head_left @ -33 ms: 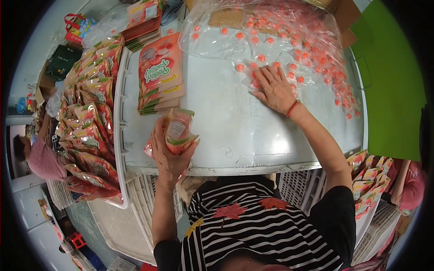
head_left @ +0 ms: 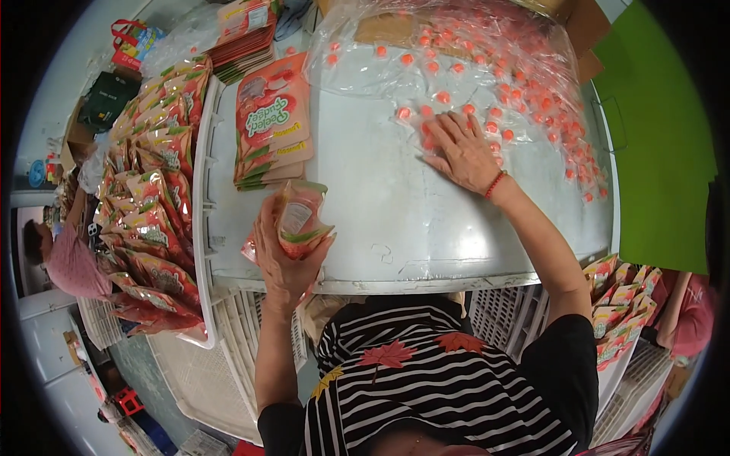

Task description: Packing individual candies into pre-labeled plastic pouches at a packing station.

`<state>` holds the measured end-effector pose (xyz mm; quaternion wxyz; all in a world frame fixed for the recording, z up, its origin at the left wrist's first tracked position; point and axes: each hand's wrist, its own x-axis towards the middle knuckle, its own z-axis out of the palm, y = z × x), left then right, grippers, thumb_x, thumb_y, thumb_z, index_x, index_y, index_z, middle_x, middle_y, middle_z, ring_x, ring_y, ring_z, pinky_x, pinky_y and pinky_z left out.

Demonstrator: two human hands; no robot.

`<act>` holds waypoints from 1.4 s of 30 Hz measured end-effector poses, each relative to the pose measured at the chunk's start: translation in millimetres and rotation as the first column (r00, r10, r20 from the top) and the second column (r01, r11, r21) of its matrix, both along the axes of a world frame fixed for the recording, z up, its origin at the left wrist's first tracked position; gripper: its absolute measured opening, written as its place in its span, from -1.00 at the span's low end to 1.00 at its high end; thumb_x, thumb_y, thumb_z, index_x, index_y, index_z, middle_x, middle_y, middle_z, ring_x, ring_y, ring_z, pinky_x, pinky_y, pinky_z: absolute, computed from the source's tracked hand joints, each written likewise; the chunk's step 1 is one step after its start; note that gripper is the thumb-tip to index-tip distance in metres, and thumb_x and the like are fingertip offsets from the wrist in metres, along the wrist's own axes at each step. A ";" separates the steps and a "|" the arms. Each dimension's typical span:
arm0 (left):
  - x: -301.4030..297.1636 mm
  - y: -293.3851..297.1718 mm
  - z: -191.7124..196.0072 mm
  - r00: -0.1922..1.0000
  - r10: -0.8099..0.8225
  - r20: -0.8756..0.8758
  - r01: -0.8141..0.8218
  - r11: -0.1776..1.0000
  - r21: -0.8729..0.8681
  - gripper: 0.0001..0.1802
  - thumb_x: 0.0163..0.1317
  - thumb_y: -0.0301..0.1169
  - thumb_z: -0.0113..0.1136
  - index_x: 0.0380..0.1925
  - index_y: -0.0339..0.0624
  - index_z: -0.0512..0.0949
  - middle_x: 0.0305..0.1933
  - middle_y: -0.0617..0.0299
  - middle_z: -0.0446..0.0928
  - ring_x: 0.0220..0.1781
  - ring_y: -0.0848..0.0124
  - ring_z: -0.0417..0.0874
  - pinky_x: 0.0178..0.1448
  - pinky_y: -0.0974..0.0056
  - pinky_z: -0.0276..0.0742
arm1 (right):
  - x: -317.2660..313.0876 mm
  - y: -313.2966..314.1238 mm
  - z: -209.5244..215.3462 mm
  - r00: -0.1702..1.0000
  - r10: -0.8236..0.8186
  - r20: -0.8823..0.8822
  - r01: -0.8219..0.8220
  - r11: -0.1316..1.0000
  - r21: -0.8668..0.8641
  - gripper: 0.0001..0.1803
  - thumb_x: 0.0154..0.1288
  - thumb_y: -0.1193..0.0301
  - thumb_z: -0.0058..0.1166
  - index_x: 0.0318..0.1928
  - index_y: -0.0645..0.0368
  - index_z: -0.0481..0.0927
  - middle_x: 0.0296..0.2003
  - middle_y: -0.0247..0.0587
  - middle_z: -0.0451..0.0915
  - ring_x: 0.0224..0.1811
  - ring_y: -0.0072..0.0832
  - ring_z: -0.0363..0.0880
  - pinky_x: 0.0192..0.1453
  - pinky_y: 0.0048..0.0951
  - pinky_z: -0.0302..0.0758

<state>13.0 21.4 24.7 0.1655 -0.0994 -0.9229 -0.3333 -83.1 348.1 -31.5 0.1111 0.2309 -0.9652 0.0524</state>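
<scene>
My left hand (head_left: 283, 266) is wrapped around an upright red-and-green candy pouch (head_left: 298, 220) at the table's near left; its top gapes and the clear side faces up. On the table's middle, my right hand (head_left: 462, 156) lies palm down, fingers stretched over a few clear-wrapped red-orange candies (head_left: 427, 128). What its palm covers is hidden. More wrapped candies (head_left: 544, 102) spread beyond it to the right. Flat printed pouches (head_left: 270, 114) lie overlapped beyond my left hand.
A white crate (head_left: 204, 251) full of filled pouches (head_left: 152, 213) borders the table (head_left: 365, 182) on the left. A taller pouch stack (head_left: 242, 42) stands behind. Clear plastic sheeting (head_left: 365, 45) covers the far side. Other people (head_left: 76, 262) stand at both sides.
</scene>
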 end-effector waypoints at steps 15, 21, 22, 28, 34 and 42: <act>2.3 -14.4 -2.3 0.997 0.072 0.013 -0.073 0.996 0.041 0.04 -0.26 -0.46 0.51 0.28 -0.27 0.13 0.14 -0.06 0.37 0.13 0.07 0.44 0.20 0.12 0.35 | 4.8 -48.6 9.0 0.986 -0.167 0.009 0.121 0.674 -0.729 -0.71 0.42 0.47 -0.19 0.09 0.27 0.40 0.03 0.07 0.45 0.06 -0.06 0.45 0.13 -0.30 0.40; 6.5 -22.7 -8.3 0.995 0.101 -0.002 -0.101 0.993 0.053 0.06 -0.27 -0.39 0.54 0.27 -0.27 0.14 0.10 -0.07 0.37 0.10 0.03 0.43 0.17 0.07 0.34 | -22.2 -58.5 -24.3 0.954 -0.300 -0.004 0.255 0.819 -0.515 -0.61 0.42 0.31 -0.17 0.13 0.32 0.35 0.09 0.11 0.41 0.17 -0.05 0.37 0.22 -0.23 0.32; 7.2 -21.7 -9.4 0.993 0.116 0.016 -0.117 0.992 0.048 0.06 -0.27 -0.39 0.55 0.27 -0.27 0.14 0.11 -0.07 0.37 0.10 0.03 0.43 0.17 0.06 0.34 | -21.9 -61.6 -25.8 0.954 -0.299 -0.004 0.254 0.819 -0.515 -0.61 0.42 0.31 -0.17 0.13 0.32 0.35 0.09 0.11 0.41 0.17 -0.05 0.37 0.22 -0.23 0.32; 6.6 -25.5 -6.5 0.994 0.107 -0.015 -0.106 0.994 0.028 0.05 -0.28 -0.39 0.55 0.26 -0.27 0.15 0.12 -0.07 0.37 0.11 0.03 0.44 0.17 0.06 0.35 | -25.1 -48.5 -18.1 0.863 0.190 0.468 0.505 -0.318 -0.802 -0.59 0.43 0.24 -0.19 0.13 0.25 0.39 0.09 -0.14 0.46 0.13 -0.30 0.41 0.28 -0.26 0.26; 6.0 -30.9 -8.8 0.992 0.116 -0.041 -0.114 0.993 0.036 0.05 -0.29 -0.39 0.55 0.26 -0.27 0.15 0.10 -0.06 0.38 0.10 0.03 0.45 0.16 0.06 0.36 | -33.1 -4.8 -22.8 0.885 0.027 0.464 0.464 -0.120 -0.878 -0.57 0.42 0.18 -0.15 0.13 0.20 0.43 0.10 -0.23 0.46 0.19 -0.38 0.36 0.30 -0.26 0.24; 3.8 -31.0 4.6 0.993 0.116 0.016 -0.117 0.993 0.026 0.04 -0.22 -0.52 0.48 0.30 -0.29 0.08 0.24 -0.09 0.31 0.24 0.09 0.39 0.29 0.15 0.31 | -11.4 -82.2 -14.6 0.990 0.035 -0.135 -0.095 0.876 -0.473 -0.33 0.18 -0.01 0.10 0.22 0.07 0.39 0.23 0.08 0.27 0.27 0.10 0.21 0.31 -0.02 0.16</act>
